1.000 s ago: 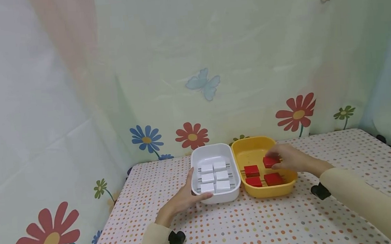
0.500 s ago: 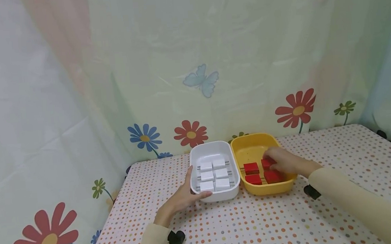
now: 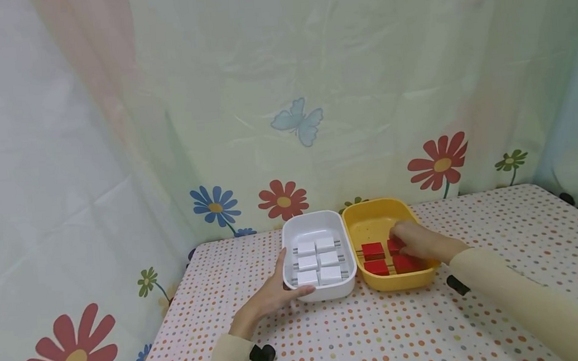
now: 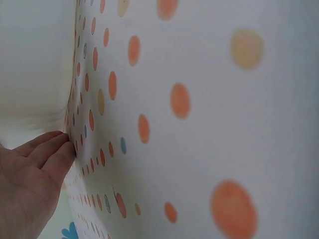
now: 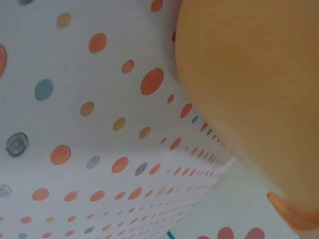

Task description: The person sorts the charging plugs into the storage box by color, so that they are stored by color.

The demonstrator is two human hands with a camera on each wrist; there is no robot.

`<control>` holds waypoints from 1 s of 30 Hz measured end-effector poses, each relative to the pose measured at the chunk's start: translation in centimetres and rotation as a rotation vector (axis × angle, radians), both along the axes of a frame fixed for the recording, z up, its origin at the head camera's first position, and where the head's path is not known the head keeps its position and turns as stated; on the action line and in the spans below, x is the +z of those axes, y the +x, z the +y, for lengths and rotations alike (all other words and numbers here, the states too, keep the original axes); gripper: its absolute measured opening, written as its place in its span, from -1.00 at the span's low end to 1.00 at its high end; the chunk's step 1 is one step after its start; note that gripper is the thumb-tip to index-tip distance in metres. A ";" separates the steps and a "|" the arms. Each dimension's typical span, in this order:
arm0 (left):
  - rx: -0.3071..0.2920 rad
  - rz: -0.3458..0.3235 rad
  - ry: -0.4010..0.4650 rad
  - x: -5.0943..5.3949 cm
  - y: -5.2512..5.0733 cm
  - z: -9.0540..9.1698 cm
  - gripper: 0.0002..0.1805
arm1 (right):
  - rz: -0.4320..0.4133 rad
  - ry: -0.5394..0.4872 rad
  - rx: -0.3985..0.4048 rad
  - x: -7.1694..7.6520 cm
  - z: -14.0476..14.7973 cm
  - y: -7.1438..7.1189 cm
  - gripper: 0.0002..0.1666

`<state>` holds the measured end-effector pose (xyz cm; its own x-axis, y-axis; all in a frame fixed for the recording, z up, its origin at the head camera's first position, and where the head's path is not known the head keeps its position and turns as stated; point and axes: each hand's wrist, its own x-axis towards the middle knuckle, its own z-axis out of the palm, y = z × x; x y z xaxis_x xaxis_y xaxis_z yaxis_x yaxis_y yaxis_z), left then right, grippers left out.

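Two plastic trays stand side by side, a white tray and a yellow tray. In the white one, several white plug adapters lie in two columns with prongs outward. Red plug adapters lie in the near part of the yellow tray. My left hand rests against the white tray's near left corner, fingers along its side and thumb on the front rim. My right hand reaches into the yellow tray and pinches a red plug adapter, partly hidden by the fingers.
The table has a dotted cloth. Right behind the trays hangs a flowered curtain. Both trays stand near the table's back edge, their rims touching or nearly so.
My right hand has lowered the red plug adapter to the yellow tray's floor, beside the other red ones. The left hand stays at the white tray. The head view has tilted slightly.
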<state>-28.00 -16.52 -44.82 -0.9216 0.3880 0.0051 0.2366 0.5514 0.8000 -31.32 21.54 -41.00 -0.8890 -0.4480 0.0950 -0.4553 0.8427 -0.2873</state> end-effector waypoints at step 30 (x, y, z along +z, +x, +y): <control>-0.036 0.037 -0.005 0.1 0.3 -1.4 0.37 | 0.293 -0.279 -0.048 1.8 1.9 9.0 -0.57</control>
<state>-27.74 -17.97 -44.70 -0.9064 0.4208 0.0373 0.2858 0.5458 0.7876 -22.35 23.40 -39.19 -0.8256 -0.3279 0.4592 -0.5138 0.7732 -0.3717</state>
